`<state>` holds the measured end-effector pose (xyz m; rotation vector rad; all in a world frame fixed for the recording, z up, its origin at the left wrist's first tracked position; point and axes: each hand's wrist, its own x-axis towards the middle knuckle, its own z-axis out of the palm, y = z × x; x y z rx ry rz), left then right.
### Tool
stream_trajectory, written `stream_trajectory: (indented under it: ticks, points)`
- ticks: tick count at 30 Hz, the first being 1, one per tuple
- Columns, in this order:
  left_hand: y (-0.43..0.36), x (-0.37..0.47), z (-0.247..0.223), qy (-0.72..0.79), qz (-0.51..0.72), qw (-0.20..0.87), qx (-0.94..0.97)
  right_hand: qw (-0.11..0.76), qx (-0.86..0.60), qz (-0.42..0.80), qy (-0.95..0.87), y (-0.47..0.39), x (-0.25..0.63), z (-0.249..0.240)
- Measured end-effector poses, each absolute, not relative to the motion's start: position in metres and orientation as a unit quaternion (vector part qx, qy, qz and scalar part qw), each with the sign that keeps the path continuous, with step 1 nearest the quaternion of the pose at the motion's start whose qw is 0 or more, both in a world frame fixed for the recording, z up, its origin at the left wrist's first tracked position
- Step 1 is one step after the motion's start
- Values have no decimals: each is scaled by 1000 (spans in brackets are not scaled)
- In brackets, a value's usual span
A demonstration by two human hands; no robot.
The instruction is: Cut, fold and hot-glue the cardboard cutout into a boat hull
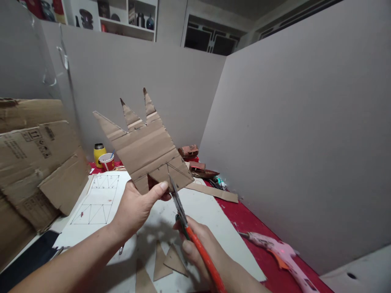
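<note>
A piece of brown cardboard (143, 144) with three pointed spikes along its top is held up above the table. My left hand (143, 205) grips its lower edge, thumb on the front face, beside a triangular notch. Pencil lines mark the cardboard's lower right part. My right hand (203, 244) is closed around scissors (200, 248) with an orange-red handle. The scissor blades lie at the cardboard's lower edge, tips pointing up along a drawn line. Cut cardboard triangles (161, 262) lie on the white board (226, 228) below my hands.
Large cardboard sheets (39, 162) stand at left. Beside them lies paper with drawn triangles (99, 199). A yellow bottle (99, 154) and a cup (106, 162) stand behind. A pink glue gun (281, 254) lies on red cloth at right, near a cardboard strip (214, 192).
</note>
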<state>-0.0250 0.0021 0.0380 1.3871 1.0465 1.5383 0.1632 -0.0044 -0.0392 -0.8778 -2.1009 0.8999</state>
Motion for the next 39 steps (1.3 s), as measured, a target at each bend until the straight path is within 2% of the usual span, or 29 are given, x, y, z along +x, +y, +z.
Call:
stream_trajectory:
  ticks: [9, 39]
  points:
    - [2, -23, 39, 414, 606, 412, 540, 318, -346, 344, -813, -7, 163, -30]
    - [-2, -22, 39, 403, 603, 403, 558, 385, -313, 437, -750, -13, 159, -46]
